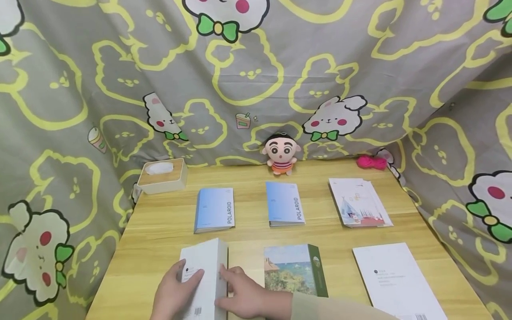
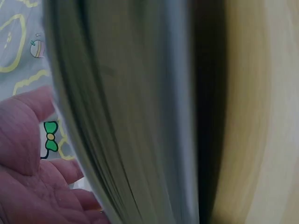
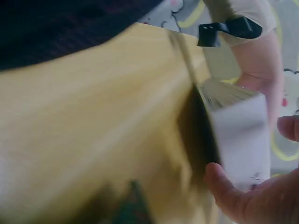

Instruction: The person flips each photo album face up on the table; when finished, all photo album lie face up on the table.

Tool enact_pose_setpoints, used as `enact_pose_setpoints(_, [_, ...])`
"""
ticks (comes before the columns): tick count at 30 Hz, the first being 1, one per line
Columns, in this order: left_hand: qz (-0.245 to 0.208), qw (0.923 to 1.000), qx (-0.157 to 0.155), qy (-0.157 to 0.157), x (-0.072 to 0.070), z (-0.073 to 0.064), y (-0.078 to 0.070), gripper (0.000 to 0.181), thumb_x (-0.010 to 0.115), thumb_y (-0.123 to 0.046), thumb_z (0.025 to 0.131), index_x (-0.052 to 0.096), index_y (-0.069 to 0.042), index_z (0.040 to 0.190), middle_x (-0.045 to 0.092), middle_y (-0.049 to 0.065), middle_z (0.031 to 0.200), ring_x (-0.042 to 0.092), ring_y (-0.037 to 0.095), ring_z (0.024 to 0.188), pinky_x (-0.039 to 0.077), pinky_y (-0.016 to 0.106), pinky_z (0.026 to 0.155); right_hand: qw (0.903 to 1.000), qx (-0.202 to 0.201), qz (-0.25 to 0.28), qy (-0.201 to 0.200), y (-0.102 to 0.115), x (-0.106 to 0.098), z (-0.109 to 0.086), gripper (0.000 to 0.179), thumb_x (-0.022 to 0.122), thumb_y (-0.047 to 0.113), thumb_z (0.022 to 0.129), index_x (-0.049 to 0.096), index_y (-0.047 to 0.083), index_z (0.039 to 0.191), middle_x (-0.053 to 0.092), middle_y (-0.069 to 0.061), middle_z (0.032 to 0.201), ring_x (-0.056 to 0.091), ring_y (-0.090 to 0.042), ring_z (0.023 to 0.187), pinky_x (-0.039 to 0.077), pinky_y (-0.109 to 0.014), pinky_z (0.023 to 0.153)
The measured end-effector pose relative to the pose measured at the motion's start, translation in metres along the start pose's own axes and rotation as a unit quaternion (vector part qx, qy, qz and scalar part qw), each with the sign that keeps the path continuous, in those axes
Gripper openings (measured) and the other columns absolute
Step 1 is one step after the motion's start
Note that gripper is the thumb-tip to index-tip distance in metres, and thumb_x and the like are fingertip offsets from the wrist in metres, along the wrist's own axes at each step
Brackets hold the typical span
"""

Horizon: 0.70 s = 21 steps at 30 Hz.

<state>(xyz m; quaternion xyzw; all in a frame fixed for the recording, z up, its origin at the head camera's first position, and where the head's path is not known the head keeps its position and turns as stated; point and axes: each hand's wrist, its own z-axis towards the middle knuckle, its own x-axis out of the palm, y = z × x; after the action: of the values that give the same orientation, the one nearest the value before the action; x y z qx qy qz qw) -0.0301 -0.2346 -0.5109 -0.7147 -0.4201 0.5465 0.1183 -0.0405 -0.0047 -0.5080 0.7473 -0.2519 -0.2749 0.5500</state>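
Note:
A thick white-covered book with small print and a barcode is between both hands at the front left of the table. My left hand holds its left side, thumb on the white cover. My right hand grips the spine side, with fingertips against the white spine. The page edges fill the left wrist view, the left hand's fingers behind the cover there. The right wrist view shows the spine facing the right hand and a dark cover along its other edge.
Beside the right forearm lies a book with a seaside painting; another white book is further right. Behind are two blue POLAROID albums and an illustrated booklet. A tissue box, plush doll and pink bundle line the back.

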Motion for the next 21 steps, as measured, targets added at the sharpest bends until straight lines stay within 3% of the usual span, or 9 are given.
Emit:
enact_pose_setpoints(3, [-0.051, 0.9985, 0.017, 0.011, 0.003, -0.005, -0.004, 0.094, 0.060, -0.064, 0.101, 0.042, 0.013, 0.153, 0.046, 0.041, 0.150, 0.048, 0.058, 0.135, 0.049, 0.066, 0.104, 0.9984, -0.039, 0.032, -0.028, 0.011, -0.002, -0.005, 0.078, 0.070, 0.014, 0.099, 0.030, 0.000, 0.165, 0.046, -0.013, 0.139, 0.063, -0.003, 0.097, 0.058, -0.019, 0.083])
enact_pose_setpoints(7, [-0.106, 0.9923, 0.052, 0.038, 0.003, -0.013, -0.015, 0.073, 0.054, -0.050, 0.109, 0.053, 0.013, 0.145, 0.059, 0.035, 0.141, 0.056, 0.054, 0.131, 0.056, 0.061, 0.097, 0.9936, -0.087, 0.037, -0.062, 0.023, -0.007, -0.011, 0.071, 0.071, 0.008, 0.099, 0.038, 0.003, 0.162, 0.046, -0.005, 0.127, 0.061, -0.002, 0.093, 0.059, -0.018, 0.083])
enact_pose_setpoints(10, [-0.134, 0.9867, 0.073, 0.056, 0.001, -0.020, -0.022, 0.064, 0.059, -0.042, 0.109, 0.055, 0.012, 0.144, 0.060, 0.034, 0.141, 0.059, 0.052, 0.128, 0.061, 0.057, 0.086, 0.9895, -0.106, 0.017, -0.097, 0.024, -0.010, -0.011, 0.075, 0.075, 0.008, 0.097, 0.038, 0.002, 0.162, 0.049, -0.005, 0.128, 0.060, -0.003, 0.088, 0.060, -0.019, 0.078])
enact_pose_setpoints(13, [-0.159, 0.9815, 0.079, 0.071, -0.003, -0.026, -0.030, 0.068, 0.071, -0.037, 0.102, 0.051, 0.005, 0.151, 0.052, 0.033, 0.150, 0.058, 0.053, 0.129, 0.063, 0.054, 0.079, 0.9869, -0.108, 0.032, -0.116, 0.023, -0.011, -0.010, 0.085, 0.078, 0.006, 0.094, 0.031, 0.002, 0.165, 0.052, -0.008, 0.133, 0.063, -0.005, 0.083, 0.061, -0.022, 0.072])
enact_pose_setpoints(17, [-0.157, 0.9800, 0.102, 0.068, -0.006, -0.033, -0.037, 0.080, 0.085, -0.030, 0.092, 0.046, -0.007, 0.157, 0.045, 0.029, 0.157, 0.053, 0.056, 0.133, 0.061, 0.059, 0.087, 0.9859, -0.099, 0.073, -0.114, 0.023, -0.010, -0.009, 0.087, 0.079, 0.003, 0.093, 0.029, 0.002, 0.164, 0.052, -0.008, 0.131, 0.070, -0.008, 0.079, 0.062, -0.025, 0.070])
enact_pose_setpoints(21, [-0.163, 0.9755, 0.140, 0.050, -0.007, -0.038, -0.039, 0.081, 0.088, -0.019, 0.088, 0.048, -0.014, 0.158, 0.048, 0.027, 0.156, 0.055, 0.056, 0.129, 0.060, 0.060, 0.088, 0.9847, -0.093, 0.087, -0.119, 0.022, -0.008, -0.009, 0.084, 0.079, 0.003, 0.092, 0.033, -0.002, 0.162, 0.052, -0.008, 0.133, 0.070, -0.009, 0.078, 0.062, -0.025, 0.070])
